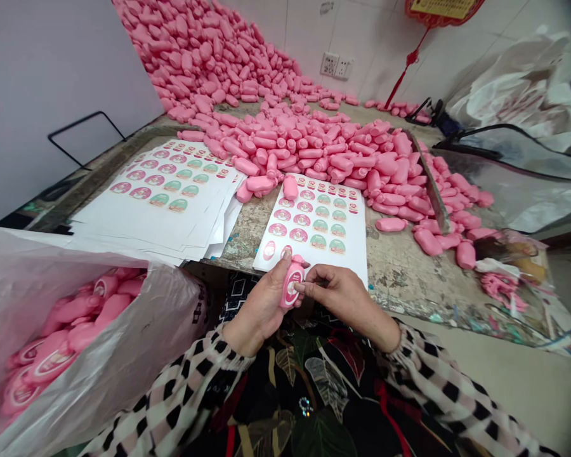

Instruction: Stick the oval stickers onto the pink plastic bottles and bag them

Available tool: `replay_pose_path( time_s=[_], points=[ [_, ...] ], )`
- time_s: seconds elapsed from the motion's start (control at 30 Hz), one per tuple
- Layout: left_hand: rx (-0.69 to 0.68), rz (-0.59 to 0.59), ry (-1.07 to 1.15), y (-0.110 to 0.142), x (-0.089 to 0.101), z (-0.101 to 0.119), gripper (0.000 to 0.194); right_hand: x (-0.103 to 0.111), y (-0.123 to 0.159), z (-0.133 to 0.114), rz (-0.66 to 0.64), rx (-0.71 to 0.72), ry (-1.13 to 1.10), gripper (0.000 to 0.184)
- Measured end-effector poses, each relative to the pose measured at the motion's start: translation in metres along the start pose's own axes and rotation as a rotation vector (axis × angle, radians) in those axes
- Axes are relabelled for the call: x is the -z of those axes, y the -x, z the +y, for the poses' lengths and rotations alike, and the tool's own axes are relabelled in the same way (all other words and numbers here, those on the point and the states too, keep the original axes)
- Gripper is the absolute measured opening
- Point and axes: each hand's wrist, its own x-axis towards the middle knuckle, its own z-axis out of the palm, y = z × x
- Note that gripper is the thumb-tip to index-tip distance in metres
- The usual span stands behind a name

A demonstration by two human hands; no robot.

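My left hand (259, 304) grips a small pink plastic bottle (292, 289) upright, with a round label on its front. The fingertips of my right hand (337, 301) press against that label. Just beyond my hands lies a white sheet of round printed stickers (309, 222), with a few pink bottles resting on its upper edge. Further left sits a stack of similar sticker sheets (162, 190). A large heap of unlabelled pink bottles (285, 139) spreads across the worn table and up against the wall.
At lower left, an open plastic bag (137, 336) holds labelled pink bottles. A metal strip (428, 184) lies among the bottles on the stained table (400, 273). A clear plastic sheet and white bags sit at right. A wall socket (335, 65) is behind.
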Motion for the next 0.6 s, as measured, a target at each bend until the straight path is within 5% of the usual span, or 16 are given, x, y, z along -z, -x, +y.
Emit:
replay_pose_path(
  time_s=[0.37, 0.6],
  points=[
    [0.033, -0.051, 0.125, -0.003, -0.001, -0.001, 0.041, 0.001, 0.008, -0.017, 0.131, 0.064, 0.492, 0.043],
    [0.031, 0.006, 0.187, -0.002, -0.004, 0.001, 0.026, -0.005, 0.009, -0.02, 0.154, -0.033, 0.504, 0.051]
  ],
)
